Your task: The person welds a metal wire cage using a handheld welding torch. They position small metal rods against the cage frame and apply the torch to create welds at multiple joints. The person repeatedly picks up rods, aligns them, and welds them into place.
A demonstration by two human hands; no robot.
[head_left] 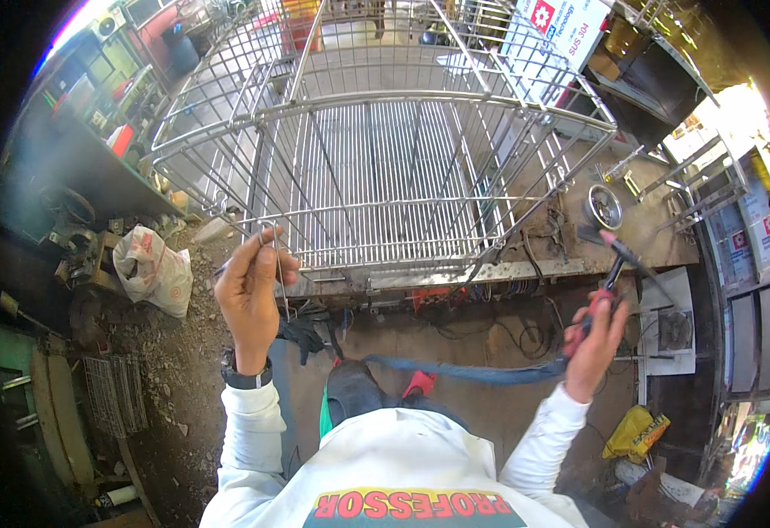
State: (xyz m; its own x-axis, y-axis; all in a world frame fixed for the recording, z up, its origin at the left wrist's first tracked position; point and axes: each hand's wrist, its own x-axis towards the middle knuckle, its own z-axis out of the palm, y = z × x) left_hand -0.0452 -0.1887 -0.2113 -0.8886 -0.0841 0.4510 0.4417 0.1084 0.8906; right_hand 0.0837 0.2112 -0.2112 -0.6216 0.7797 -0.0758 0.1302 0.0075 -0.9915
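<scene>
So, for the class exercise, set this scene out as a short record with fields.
Left hand: pinching a thin metal rod by the cage's near left corner
Right hand: gripping a red-and-black handheld tool, apart from the cage
Main object: wire cage, on the workbench
Hose: blue hose, running from near the right hand toward the legs
Ground, left: white sack
Lower right: yellow bag
</scene>
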